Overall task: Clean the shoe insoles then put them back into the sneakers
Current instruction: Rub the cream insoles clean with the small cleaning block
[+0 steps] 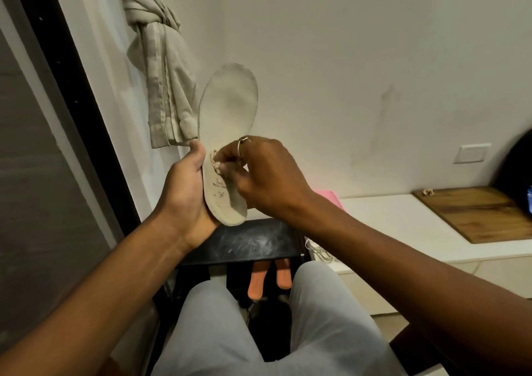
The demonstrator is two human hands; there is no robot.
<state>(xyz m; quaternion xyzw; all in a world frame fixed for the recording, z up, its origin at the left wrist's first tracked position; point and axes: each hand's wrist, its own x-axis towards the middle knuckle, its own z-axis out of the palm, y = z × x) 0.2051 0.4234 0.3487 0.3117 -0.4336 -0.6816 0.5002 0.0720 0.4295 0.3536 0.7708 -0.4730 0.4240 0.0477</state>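
A pale grey-white insole [229, 108] stands nearly upright in front of me, toe end up, with worn print near its heel. My left hand [184, 185] grips its heel end from the left side. My right hand [267, 174], a ring on one finger, pinches a small crumpled beige wad [215, 161] against the insole's middle. Below, between my knees, an orange insole [256, 282] and the end of a second orange insole [283, 275] lie under a black stand. A white sneaker's laces [319, 252] peek out at the right of the stand; the shoe itself is mostly hidden.
A black stand top [253, 240] sits just under my hands. A knotted grey curtain [164, 67] hangs at the upper left beside a dark door frame [72, 93]. To the right run a white ledge [403, 226], a wooden board [480, 214] and a pink object [331, 198].
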